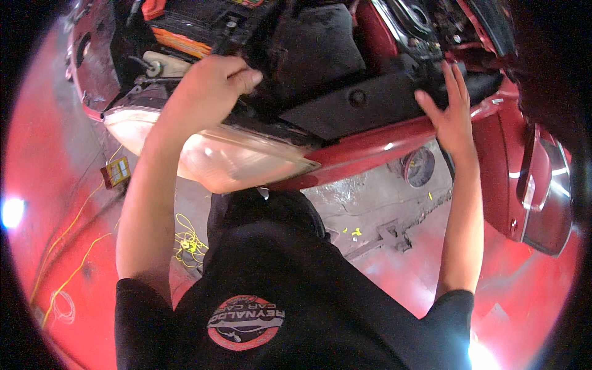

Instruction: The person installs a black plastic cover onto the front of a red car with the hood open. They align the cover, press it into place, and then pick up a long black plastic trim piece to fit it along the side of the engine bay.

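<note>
Over the inner edge of the clear headlight, my left hand is closed, its thumb pointing right. Whatever its fingers may hold is hidden behind the hand. My right hand has its fingers apart and nothing visible in them. It hovers at or over the right part of a long black plastic panel, close to the red fender; whether the fingertips touch the panel I cannot tell. Beyond my left hand lies a black box with orange edges, which looks like the car battery.
A red car door stands out at the right. Below the fender, a round dark part shows near the floor. Yellow cord lies tangled on the red and grey floor, left of my legs. A yellow box-shaped thing sits left of the headlight.
</note>
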Tool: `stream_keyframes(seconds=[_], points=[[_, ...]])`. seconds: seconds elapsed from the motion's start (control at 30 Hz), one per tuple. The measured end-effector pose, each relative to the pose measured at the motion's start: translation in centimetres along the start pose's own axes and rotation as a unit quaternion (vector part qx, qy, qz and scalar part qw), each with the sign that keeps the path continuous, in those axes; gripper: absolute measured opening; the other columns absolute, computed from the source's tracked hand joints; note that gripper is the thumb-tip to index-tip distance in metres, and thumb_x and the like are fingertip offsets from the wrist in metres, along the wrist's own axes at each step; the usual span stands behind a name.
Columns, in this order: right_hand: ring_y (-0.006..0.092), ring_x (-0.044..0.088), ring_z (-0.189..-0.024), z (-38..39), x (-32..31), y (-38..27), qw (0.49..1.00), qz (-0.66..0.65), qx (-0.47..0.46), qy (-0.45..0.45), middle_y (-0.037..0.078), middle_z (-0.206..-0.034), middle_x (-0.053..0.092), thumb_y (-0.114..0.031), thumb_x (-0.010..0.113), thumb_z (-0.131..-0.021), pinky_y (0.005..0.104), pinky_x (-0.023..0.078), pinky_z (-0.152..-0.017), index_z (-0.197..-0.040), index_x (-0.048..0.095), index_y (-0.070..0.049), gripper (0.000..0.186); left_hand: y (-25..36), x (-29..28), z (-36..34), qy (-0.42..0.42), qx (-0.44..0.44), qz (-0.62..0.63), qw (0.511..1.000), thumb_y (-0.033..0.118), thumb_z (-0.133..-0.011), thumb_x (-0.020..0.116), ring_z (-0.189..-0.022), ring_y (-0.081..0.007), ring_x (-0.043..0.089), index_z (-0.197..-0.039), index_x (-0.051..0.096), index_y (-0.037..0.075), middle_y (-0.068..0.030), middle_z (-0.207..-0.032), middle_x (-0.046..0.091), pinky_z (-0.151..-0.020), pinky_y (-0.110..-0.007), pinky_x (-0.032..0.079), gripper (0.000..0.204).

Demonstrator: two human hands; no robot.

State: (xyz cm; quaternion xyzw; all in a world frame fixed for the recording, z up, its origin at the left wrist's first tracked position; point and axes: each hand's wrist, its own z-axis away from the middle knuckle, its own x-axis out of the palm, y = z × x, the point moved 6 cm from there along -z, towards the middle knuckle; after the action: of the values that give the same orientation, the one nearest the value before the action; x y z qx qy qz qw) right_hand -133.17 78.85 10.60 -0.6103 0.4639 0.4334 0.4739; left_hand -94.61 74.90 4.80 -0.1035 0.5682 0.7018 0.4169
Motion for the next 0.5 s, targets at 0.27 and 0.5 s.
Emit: stream_keyframes(seconds=[0.27,0.5], points=[[0.0402,0.041,-0.144,4.0,0.6,-15.5,0.977,-0.031,-0.146,-0.155,0.015,-0.149,0.051,-0.04,0.082,-0.08,0.0651,0.027,-0.119,-0.132,0.062,-0.006,0.065,-1.8,2.4,9.5,0.276,0.19,-0.105,0.936,0.006,-0.085,0.07,-0.113,-0.0372,0.065,-0.116,0.068,0.002,-0.015,-0.116,0.072,-0.108,-0.056,0.042,0.032],[0.0406,0.062,-0.117,0.3,2.1,-16.1,0.977,-0.048,-0.19,-0.083,0.018,-0.119,0.066,-0.049,0.077,-0.085,0.0638,0.039,-0.113,-0.118,0.062,0.0,0.06,-3.8,2.3,8.5,0.283,0.186,-0.028,0.94,0.006,-0.079,0.065,-0.108,-0.0332,0.068,-0.112,0.068,0.0,-0.0152,-0.114,0.072,-0.106,-0.055,0.043,0.034]])
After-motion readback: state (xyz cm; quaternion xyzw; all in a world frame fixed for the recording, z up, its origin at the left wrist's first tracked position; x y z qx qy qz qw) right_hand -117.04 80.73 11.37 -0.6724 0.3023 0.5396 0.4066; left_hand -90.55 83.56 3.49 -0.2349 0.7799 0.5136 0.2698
